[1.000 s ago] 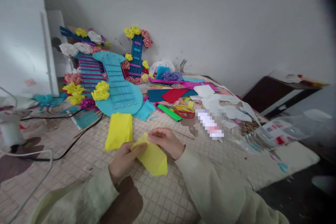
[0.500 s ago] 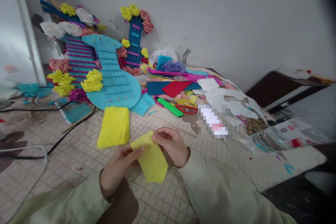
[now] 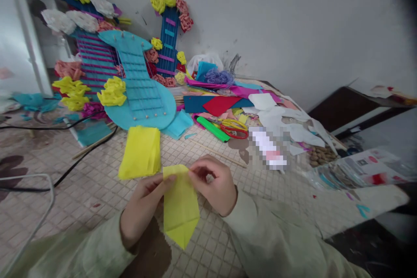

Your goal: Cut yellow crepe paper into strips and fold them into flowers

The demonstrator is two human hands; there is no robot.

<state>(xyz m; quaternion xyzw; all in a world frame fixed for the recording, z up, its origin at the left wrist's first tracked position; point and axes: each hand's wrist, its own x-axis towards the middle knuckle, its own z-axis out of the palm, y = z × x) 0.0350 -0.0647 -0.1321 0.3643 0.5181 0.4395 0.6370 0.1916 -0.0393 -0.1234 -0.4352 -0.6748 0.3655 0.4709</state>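
A piece of yellow crepe paper [image 3: 180, 204] hangs between my two hands above the table, its lower end folded to a point. My left hand [image 3: 146, 200] pinches its upper left edge, thumb lying on the front. At the upper right corner, the thumb and fingers of my right hand [image 3: 213, 182] close on the same paper. Just beyond my left hand lies a stack of yellow paper [image 3: 139, 152].
Behind the stack leans a light blue guitar-shaped board [image 3: 140, 87] with strings and yellow paper flowers [image 3: 112, 91]. A green cutter [image 3: 213, 129], red-handled scissors [image 3: 234, 130], a thin stick [image 3: 218, 153] and coloured paper lie farther back. A black cable [image 3: 84, 156] crosses the left side.
The yellow paper has turned more upright, and its lower end now shows a folded point. My left hand has shifted slightly left. The whole view has tilted a little.
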